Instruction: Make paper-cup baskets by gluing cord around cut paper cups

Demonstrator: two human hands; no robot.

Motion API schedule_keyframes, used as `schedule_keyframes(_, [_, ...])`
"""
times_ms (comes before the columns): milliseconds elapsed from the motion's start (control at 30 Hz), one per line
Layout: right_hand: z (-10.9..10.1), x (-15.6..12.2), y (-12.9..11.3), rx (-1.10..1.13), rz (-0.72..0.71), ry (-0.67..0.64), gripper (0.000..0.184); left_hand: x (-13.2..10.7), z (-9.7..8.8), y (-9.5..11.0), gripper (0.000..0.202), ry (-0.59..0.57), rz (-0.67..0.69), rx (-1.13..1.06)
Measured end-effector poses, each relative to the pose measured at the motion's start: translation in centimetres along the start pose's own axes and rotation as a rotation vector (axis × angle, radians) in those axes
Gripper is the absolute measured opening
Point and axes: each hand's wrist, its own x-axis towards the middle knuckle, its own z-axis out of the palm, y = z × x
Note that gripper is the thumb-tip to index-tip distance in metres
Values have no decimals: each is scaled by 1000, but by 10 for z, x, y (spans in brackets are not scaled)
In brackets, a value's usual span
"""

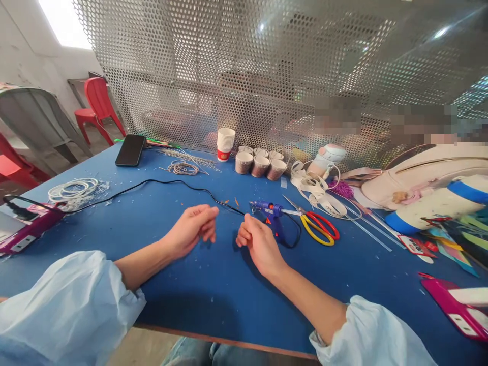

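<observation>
My left hand (192, 229) hovers over the middle of the blue table, thumb pressed to the curled fingers. A short gap to its right, my right hand (261, 244) is closed in a similar pinch. Whatever either hand may hold is too small or hidden to make out. Just behind my right hand lies a blue glue gun (271, 209) with a clear glue stick in its back. Scissors (318, 227) with red and yellow handles rest beside it. The gun's black cord (168, 181) runs left across the table.
Paper cups (225, 145) stand stacked at the back, near several small brown-sided cups (261, 165). A phone (130, 150), coiled white cord (74, 193) and a power strip (34, 229) lie left. On the right are white ribbon (320, 192), a bag (415, 170) and another power strip (457, 305).
</observation>
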Motion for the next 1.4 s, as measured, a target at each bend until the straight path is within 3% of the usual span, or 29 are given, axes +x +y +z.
schedule_keyframes(100, [-13, -4, 1, -253, -31, -56, 46, 7, -16, 2, 42, 182, 113, 508])
schedule_keyframes(167, [-19, -13, 4, -390, -57, -54, 34, 3, -19, -5, 28, 201, 225, 877])
schedule_keyframes(233, [-23, -29, 6, -534, -97, -64, 31, -11, -15, -16, 23, 25, 389, 1124])
schedule_keyframes(300, [-25, -50, 9, -808, -150, -207, 59, -32, -3, -26, 42, -224, 527, 1271])
schedule_keyframes(367, [-29, -72, 10, -1110, -188, -468, 77, -55, 10, -31, 70, -536, 683, 1289])
schedule_keyframes(433, [-36, -87, 10, -1249, -264, -682, 82, -73, 23, -31, 68, -833, 750, 1238])
schedule_keyframes(500, [-45, -88, 9, -1284, -362, -766, 78, -83, 30, -29, 60, -1034, 718, 1177])
schedule_keyframes(567, [-50, -74, 9, -1287, -418, -709, 73, -86, 33, -31, 62, -1085, 618, 1128])
schedule_keyframes(633, [-44, -47, 9, -1296, -360, -645, 73, -84, 33, -36, 72, -1065, 535, 1078])
schedule_keyframes(767, [4, 10, 11, -1219, -239, -608, 88, -84, 33, -51, 76, -1087, 516, 984])
schedule_keyframes(867, [50, 33, 13, -1164, -241, -619, 93, -86, 36, -59, 81, -1049, 503, 965])
schedule_keyframes(933, [70, 38, 11, -997, -260, -692, 93, -81, 40, -60, 84, -1016, 502, 938])
schedule_keyframes(1033, [70, 38, 5, -752, -260, -736, 74, -59, 40, -56, 82, -982, 487, 954])
schedule_keyframes(1100, [52, 35, 0, -699, -267, -635, 66, -36, 28, -50, 74, -873, 397, 1063])
schedule_keyframes(1167, [27, 29, -2, -655, -266, -492, 60, -12, 3, -40, 69, -710, 305, 1230])
schedule_keyframes(1267, [-12, 12, 0, -631, -263, -295, 49, 14, -54, -21, 68, -477, 216, 1522])
schedule_keyframes(1333, [-30, 1, 4, -634, -273, -201, 43, 21, -95, -5, 66, -186, 54, 1715])
schedule_keyframes(1400, [-39, -7, 8, -641, -297, -153, 39, 21, -126, 10, 68, 40, -38, 1770])
